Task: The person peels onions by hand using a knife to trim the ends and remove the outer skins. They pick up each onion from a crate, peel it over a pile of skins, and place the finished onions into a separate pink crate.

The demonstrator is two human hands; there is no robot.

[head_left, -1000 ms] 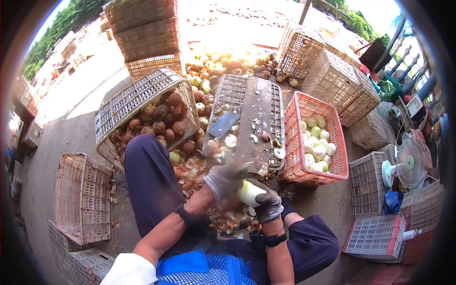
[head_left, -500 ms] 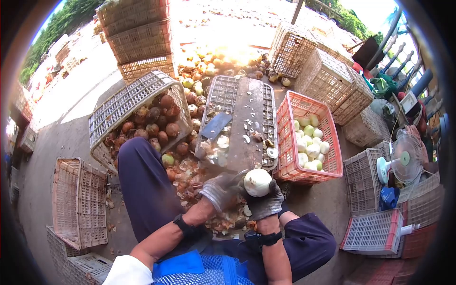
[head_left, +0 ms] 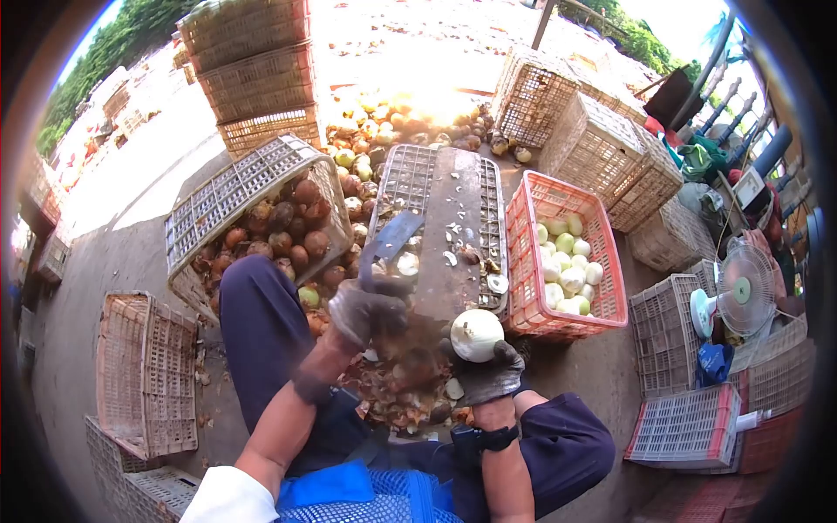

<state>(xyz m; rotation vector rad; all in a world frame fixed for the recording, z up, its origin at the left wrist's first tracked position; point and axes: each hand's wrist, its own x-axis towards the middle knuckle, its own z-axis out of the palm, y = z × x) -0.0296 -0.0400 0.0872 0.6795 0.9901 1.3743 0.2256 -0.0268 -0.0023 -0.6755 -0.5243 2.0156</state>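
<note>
My left hand (head_left: 370,314), in a grey glove and blurred by motion, is closed at the lower end of a dark flat-bladed knife (head_left: 401,234), whose blade lies over the left side of an upturned crate (head_left: 406,174). A pale peeled onion (head_left: 477,336) rests in my gloved right hand (head_left: 490,375), fingers curled around it from below and the side. A worn board (head_left: 452,227) with onion scraps runs along the crate top. Right of it, a red crate (head_left: 567,328) holds several peeled onions (head_left: 571,279).
A tilted crate (head_left: 235,187) of unpeeled onions (head_left: 281,244) stands at the left. Loose onions and skins (head_left: 410,383) cover the ground between my legs. Stacked crates (head_left: 257,70) rise behind, others (head_left: 602,139) at the right near a fan (head_left: 741,292).
My left hand has moved away from the onion, up and left to the knife, which has shifted slightly. My right hand still holds the peeled onion, nearly in place.
</note>
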